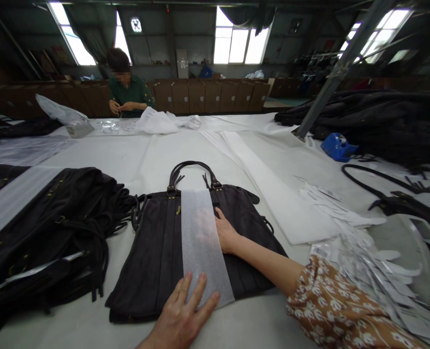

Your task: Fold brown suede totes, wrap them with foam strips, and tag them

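Observation:
A black handbag (147, 252) with two looped handles (193, 163) lies flat on the white table in front of me. Down its middle runs a translucent white strip (197, 232) of packing sheet. My left hand (185, 310) rests with spread fingers on the strip's lower end and the bag's near edge. My right hand (225, 232) reaches in from the right, its fingers under the strip and faintly visible through it, the thumb apart on the bag. A brass zipper pull (178, 210) shows left of the strip.
Black fringed bags (72, 208) are stacked at left, banded by white sheet. Long white sheets (273, 194), loose white tags (374, 257) and a blue tape dispenser (338, 147) lie at right. A slanted metal post (342, 68) stands there. Across the table is a person (127, 89).

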A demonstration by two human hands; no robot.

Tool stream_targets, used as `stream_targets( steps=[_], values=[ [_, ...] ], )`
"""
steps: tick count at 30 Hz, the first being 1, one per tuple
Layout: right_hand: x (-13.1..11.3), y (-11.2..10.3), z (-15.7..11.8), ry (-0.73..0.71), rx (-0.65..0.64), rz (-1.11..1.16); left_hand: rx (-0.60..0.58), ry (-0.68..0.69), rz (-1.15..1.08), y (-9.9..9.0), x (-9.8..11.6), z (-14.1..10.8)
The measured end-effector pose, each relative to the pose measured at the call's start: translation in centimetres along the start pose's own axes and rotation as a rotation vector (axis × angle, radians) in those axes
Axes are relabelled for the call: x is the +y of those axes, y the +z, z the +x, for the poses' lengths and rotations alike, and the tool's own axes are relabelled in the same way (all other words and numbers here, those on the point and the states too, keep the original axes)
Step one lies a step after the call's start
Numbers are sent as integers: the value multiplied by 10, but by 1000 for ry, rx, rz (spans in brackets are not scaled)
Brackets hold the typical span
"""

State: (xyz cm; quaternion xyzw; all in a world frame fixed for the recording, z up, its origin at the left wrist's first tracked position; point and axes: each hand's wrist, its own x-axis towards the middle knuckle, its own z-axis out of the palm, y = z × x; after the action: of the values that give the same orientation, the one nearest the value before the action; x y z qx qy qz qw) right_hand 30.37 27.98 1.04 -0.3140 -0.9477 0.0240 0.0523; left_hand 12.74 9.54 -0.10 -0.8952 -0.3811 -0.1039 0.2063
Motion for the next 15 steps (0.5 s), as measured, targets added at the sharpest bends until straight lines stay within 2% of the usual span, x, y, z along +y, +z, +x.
stream_targets(
  steps=[5,9,15],
  values=[
    [-6,1,-10,-12,6,6,-36,20,4,-2,-1,0],
    [-9,-2,-18,-44,-14,47,-19,16,4,-4,-1,1],
    [-17,-7,-27,-16,-13,93,-19,18,0,-3,1,0]
  ],
)
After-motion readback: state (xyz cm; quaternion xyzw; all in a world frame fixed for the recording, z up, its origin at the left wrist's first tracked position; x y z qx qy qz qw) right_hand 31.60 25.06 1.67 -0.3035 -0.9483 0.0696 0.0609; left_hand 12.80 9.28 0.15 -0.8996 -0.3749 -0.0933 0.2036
